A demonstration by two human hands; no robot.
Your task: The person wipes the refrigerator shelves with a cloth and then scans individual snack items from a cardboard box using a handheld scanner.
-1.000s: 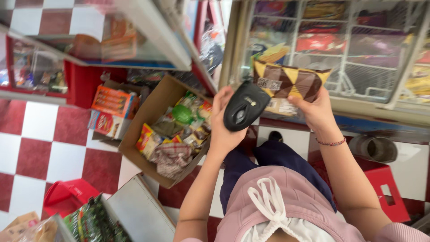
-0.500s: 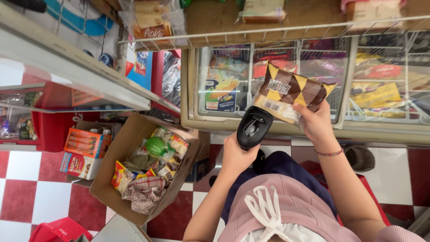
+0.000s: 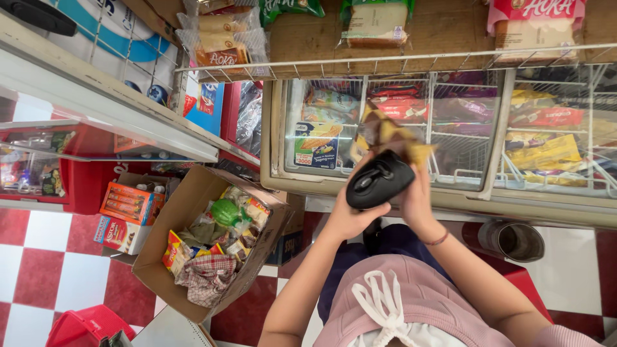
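— What is held in the left hand (image 3: 350,218)?

— A black handheld scanner (image 3: 379,180) is gripped in it, fingers closed around the handle, with the head tilted up toward the far side. It seems to be aimed that way so that its window faces the packet.

— And the right hand (image 3: 416,199)?

— It is clamped on a brown and yellow snack packet (image 3: 392,138), which is blurred. The packet is raised just beyond the scanner, touching or nearly touching it; which cannot be told. The two hands are brought close together over the lap, probably so that the packet's printed side can be met by the scanner.

— What is seen around them?

— A glass-topped chest freezer (image 3: 450,199) is seen on the far side, with coloured packs laid in wire baskets inside. Above it, a wire shelf (image 3: 334,64) is loaded with wrapped bread. To the left, on the red and white checked floor (image 3: 38,270), an open cardboard box (image 3: 186,212) is filled with mixed snack packets and a checked cloth, kept within easy reach. Orange cartons (image 3: 125,202) are stacked just left of the box.
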